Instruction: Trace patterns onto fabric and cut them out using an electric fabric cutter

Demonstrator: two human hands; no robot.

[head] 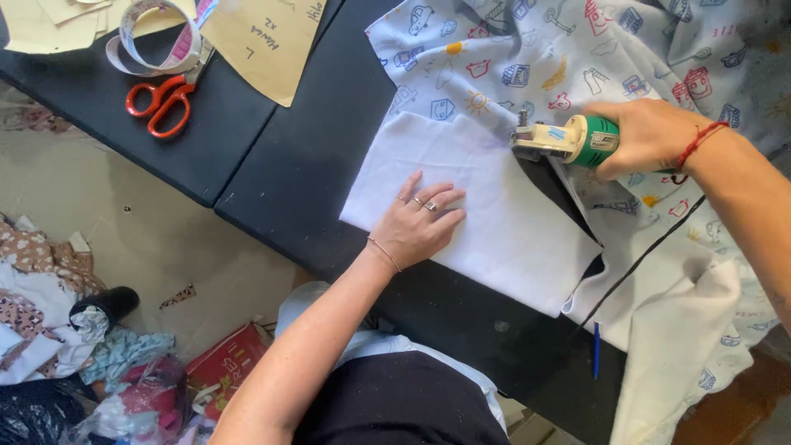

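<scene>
Two hands: left hand [420, 221] flat on white fabric [494, 222], right hand [647, 136] grasping one cutter [568, 140].

A flat red package [224, 363] lies on the floor.

— How's the light?
— Bright, even daylight. The white cloth [494, 206] towards 2 o'clock is nearly washed out.
— Shadows?
— Soft, short ones under the left hand [420, 222]. The black table [288, 165] shows a dull sheen.
— Sharpness?
— Centre crisp; clutter at 8 o'clock is softer, the edges slightly bowed.
</scene>
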